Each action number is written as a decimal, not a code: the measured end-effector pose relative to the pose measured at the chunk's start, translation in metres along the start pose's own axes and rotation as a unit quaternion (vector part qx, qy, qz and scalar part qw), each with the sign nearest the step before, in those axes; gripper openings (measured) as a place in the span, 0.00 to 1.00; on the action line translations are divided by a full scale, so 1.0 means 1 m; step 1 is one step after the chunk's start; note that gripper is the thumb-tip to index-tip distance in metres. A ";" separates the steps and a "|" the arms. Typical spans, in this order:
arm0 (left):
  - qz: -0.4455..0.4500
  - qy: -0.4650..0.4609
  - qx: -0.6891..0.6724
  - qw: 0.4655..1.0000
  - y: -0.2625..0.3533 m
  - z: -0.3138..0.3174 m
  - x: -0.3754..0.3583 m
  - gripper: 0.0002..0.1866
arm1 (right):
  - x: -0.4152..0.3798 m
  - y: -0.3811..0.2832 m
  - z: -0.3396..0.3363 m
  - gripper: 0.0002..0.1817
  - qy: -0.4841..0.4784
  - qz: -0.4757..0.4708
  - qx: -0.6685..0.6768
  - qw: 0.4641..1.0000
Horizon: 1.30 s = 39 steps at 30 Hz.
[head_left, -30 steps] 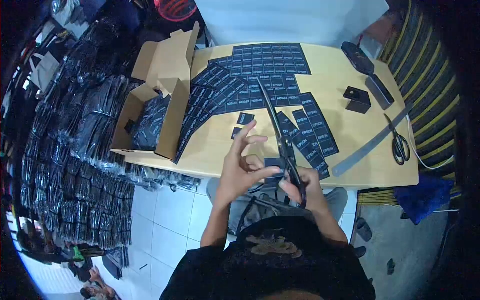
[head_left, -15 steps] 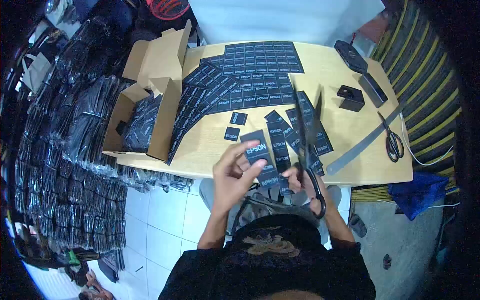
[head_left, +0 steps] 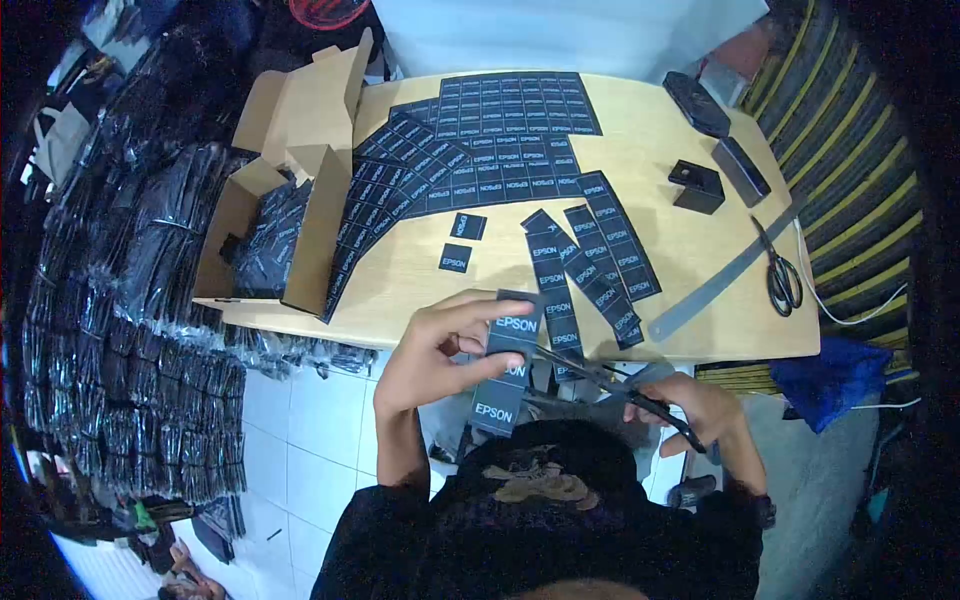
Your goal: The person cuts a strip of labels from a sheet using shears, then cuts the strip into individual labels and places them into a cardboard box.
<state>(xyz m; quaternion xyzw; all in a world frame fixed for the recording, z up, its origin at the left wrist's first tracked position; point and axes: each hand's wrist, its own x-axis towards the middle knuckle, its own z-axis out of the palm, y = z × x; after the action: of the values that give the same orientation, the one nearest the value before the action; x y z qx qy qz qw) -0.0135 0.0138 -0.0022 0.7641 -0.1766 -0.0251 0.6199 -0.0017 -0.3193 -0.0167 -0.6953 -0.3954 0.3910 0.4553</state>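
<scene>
Pinched between the thumb and fingers of my left hand (head_left: 420,350) is a short strip of black EPSON labels (head_left: 494,408), held upright over the table's front edge. My right hand (head_left: 705,408) grips black-handled scissors (head_left: 610,380) by their handles. The scissor blades are spread and point left, right at the strip's right edge. Several label strips (head_left: 548,280) lie fanned on the table just beyond my hands. Two single square labels (head_left: 454,258) rest to their left, one behind the other.
Large label sheets (head_left: 520,105) overlap at the back of the table. An open cardboard box (head_left: 318,235) with dark pieces inside stands on the left. A steel ruler (head_left: 715,283), second scissors (head_left: 784,285) and a black block (head_left: 697,187) lie right. Bundled plastic-wrapped packs (head_left: 170,330) are stacked beyond the left edge.
The scissors have swung down from pointing away over the table to pointing left at the strip. My right hand has moved right and lower; my left hand moved slightly left with the strip.
</scene>
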 end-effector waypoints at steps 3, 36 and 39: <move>-0.012 -0.046 0.022 0.999 0.005 0.000 0.003 0.26 | 0.005 -0.003 -0.006 0.29 -0.014 0.005 -0.013 1.000; -0.011 -0.138 0.007 0.990 0.009 0.006 0.015 0.25 | 0.008 0.000 -0.005 0.21 -0.016 0.010 -0.010 1.000; -0.011 -0.140 -0.001 0.990 0.007 0.005 0.014 0.25 | 0.008 0.001 -0.005 0.19 -0.017 0.014 -0.016 1.000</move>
<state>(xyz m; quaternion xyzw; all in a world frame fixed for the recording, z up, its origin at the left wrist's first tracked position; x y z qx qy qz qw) -0.0033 0.0035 0.0063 0.7541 -0.2528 -0.1390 0.5900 0.0058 -0.3142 -0.0179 -0.7014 -0.3991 0.4027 0.4320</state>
